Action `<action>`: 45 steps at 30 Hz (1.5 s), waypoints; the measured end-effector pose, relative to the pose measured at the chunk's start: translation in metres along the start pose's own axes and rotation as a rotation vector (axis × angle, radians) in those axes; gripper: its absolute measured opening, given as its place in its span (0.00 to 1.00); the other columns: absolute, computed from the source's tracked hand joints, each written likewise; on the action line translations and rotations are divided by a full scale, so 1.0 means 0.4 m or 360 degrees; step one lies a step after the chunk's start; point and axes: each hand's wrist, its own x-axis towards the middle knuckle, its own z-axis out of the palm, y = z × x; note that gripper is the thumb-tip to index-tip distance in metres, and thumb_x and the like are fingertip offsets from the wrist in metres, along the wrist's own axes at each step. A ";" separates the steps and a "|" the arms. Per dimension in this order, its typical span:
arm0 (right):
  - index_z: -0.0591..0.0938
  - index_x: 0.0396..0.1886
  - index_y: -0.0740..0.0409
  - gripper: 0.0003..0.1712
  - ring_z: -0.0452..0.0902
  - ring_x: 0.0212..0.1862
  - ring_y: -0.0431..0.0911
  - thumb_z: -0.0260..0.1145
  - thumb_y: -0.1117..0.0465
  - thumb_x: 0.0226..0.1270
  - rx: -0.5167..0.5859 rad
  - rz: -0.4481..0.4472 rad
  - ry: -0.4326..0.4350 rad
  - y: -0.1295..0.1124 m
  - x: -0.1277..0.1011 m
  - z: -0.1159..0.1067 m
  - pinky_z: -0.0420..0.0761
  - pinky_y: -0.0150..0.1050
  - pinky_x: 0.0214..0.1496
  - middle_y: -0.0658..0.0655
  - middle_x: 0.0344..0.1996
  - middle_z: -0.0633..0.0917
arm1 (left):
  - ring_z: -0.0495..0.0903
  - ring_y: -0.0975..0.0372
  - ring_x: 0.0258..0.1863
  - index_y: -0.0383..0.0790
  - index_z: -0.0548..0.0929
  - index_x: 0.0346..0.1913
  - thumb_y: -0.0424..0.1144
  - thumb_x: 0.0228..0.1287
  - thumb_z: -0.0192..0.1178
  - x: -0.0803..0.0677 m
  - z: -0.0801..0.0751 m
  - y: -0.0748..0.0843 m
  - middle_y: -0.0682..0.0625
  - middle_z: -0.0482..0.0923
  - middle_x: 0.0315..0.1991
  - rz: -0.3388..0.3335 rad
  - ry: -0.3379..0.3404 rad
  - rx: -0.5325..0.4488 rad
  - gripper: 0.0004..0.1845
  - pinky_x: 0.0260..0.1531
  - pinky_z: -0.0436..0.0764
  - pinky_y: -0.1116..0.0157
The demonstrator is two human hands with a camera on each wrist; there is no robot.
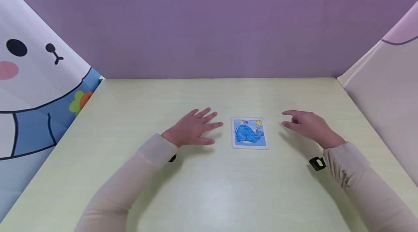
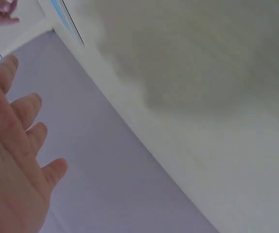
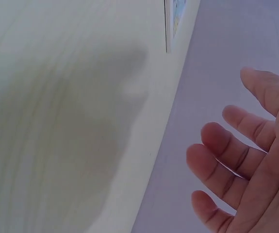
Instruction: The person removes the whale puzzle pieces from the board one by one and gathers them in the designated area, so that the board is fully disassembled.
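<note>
- Blue whale puzzle board (image 1: 249, 133) lies flat mid-table, all pieces seemingly seated; nothing appears lifted out
- left hand (image 1: 192, 128) hovers just beside its left edge, fingers spread, holding nothing
- right hand (image 1: 308, 125) hangs near its right edge, fingers loosely extended, empty
- pale table (image 1: 130, 116) bears the board; neither hand touches it

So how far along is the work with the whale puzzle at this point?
The whale puzzle lies flat on the table, its picture looking whole, so nothing looks taken apart. Nothing is in hand: the left hand and right hand are open on either side of it, neither touching it. Any handling of the puzzle is still to come.
</note>
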 end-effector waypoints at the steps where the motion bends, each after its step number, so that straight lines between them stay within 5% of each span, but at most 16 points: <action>1: 0.74 0.62 0.68 0.28 0.65 0.24 0.43 0.63 0.55 0.69 0.0000 -0.0001 -0.0003 0.000 0.002 0.001 0.66 0.38 0.26 0.52 0.25 0.75 | 0.46 0.49 0.76 0.55 0.63 0.74 0.63 0.69 0.48 0.007 0.000 0.009 0.46 0.54 0.76 0.0009 -0.0018 -0.0017 0.34 0.70 0.52 0.44; 8: 0.76 0.60 0.68 0.26 0.65 0.23 0.44 0.64 0.57 0.68 0.0008 0.0011 -0.0020 -0.005 0.010 0.004 0.67 0.38 0.26 0.52 0.24 0.75 | 0.43 0.52 0.77 0.59 0.60 0.75 0.64 0.69 0.47 0.045 0.004 0.060 0.50 0.51 0.77 0.0034 -0.0180 -0.0021 0.34 0.71 0.51 0.46; 35: 0.81 0.56 0.62 0.21 0.68 0.29 0.45 0.67 0.58 0.65 -0.0088 -0.0108 -0.0072 -0.090 0.097 0.038 0.68 0.36 0.28 0.52 0.26 0.76 | 0.43 0.45 0.76 0.68 0.55 0.75 0.62 0.69 0.50 0.155 0.009 0.158 0.58 0.45 0.78 0.0073 -0.0517 -0.0063 0.34 0.71 0.54 0.49; 45: 0.83 0.54 0.60 0.19 0.74 0.31 0.45 0.66 0.57 0.66 -0.0145 -0.0190 -0.0118 -0.134 0.130 0.052 0.76 0.40 0.33 0.56 0.33 0.83 | 0.47 0.42 0.75 0.70 0.55 0.74 0.62 0.70 0.49 0.162 0.013 0.163 0.57 0.46 0.78 0.0099 -0.0501 0.0019 0.32 0.71 0.56 0.49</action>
